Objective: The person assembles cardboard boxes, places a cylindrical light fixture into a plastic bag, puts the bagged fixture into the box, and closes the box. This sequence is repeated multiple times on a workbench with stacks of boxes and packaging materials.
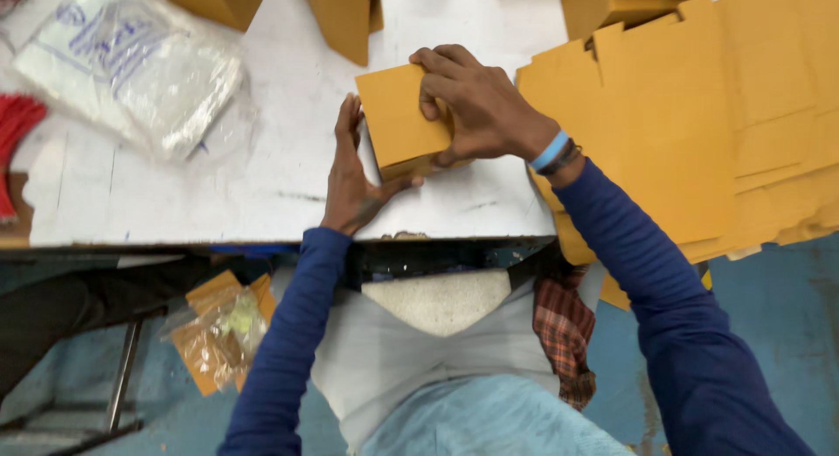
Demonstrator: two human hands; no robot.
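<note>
lap: person seated at the table edge point(262, 237), blue sleeves, pale cloth over the knees
below table: clear bag point(218, 329) of small yellow-brown pieces, low at the person's left
left hand point(352, 172): flat, fingers together and straight, pressed against the left side of the small box point(404, 119); thumb hooks under its near corner
right hand point(481, 106): on top from the right, fingers curled and clamped on the box's top edge
small box: yellow-brown card, on the white table between both hands, partly formed
step: looks like folding a flat into a box, mid-fold
next move: likely needs the side held square while a flap is pressed in
right side: stack of flat card blanks point(682, 124), just beside the right wrist
far left: plastic bags point(131, 62); red strands point(17, 132) at the edge
far edge: finished boxes point(345, 14) standing
</note>
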